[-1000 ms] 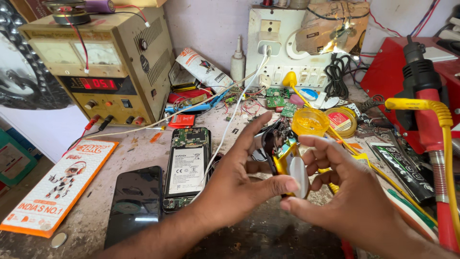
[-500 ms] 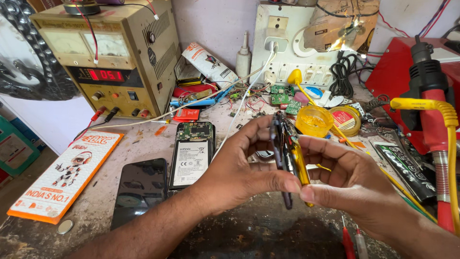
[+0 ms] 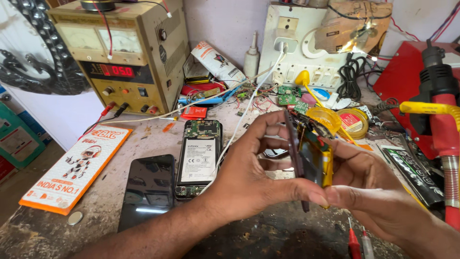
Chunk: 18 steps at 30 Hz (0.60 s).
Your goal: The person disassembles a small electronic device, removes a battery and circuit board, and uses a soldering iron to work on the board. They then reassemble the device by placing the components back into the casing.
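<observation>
At the centre right of the frame a small opened device, thin and dark with a yellow part showing inside, stood on edge between both hands, raised above the workbench. The left hand had its thumb and fingers clamped on the device's near edge and lower corner; the right hand pinched its far side, with thumb and forefinger pressed together on the lower edge. By the look of it, the step in hand was inspecting or parting the device's thin shell from its inner parts, and any further handling would call for a steady two-handed grip on the narrow edges so that nothing bent.

Left of the hands, an opened phone with its battery showing lay flat, a black phone beside it, and an orange booklet further left. A bench power supply stood at upper left, a red hot-air tool at the right edge.
</observation>
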Motion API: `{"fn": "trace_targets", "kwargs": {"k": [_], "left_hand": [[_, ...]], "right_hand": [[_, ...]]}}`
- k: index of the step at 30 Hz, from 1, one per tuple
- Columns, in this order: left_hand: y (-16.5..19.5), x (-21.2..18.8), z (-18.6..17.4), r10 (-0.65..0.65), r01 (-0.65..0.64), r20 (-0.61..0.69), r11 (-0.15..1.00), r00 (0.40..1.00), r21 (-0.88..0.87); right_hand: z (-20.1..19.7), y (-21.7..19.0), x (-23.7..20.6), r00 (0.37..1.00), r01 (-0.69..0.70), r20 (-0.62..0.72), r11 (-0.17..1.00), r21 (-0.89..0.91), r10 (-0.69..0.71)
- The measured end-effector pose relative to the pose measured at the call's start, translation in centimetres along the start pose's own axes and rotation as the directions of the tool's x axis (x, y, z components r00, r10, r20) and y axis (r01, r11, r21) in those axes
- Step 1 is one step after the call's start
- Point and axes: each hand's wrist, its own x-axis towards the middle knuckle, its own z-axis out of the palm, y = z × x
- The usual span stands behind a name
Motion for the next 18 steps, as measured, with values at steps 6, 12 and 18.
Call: {"fn": "trace_targets", "kwargs": {"k": [6,12,18], "left_hand": [[1.2,-0.5,0.1,-0.043,0.043,-0.007,0.999,0.999,-0.015],[1.0,-0.5,0.0,0.011,-0.01,-0.009,0.998,1.0,0.069],[0.4,-0.3,0.3,-0.007,0.007,-0.002,1.0,1.0,-0.017]], "right_hand": [[0.3,0.2,0.3,1.0,-0.005,0.005,1.0,-0.019,0.005],[0.5,0.2,0.3,0.999,0.025,0.033,0.999,-0.028,-0.024],[-0.7,0.6,-0.1,1.0,0.017,0.021,0.999,-0.035,-0.016]]}}
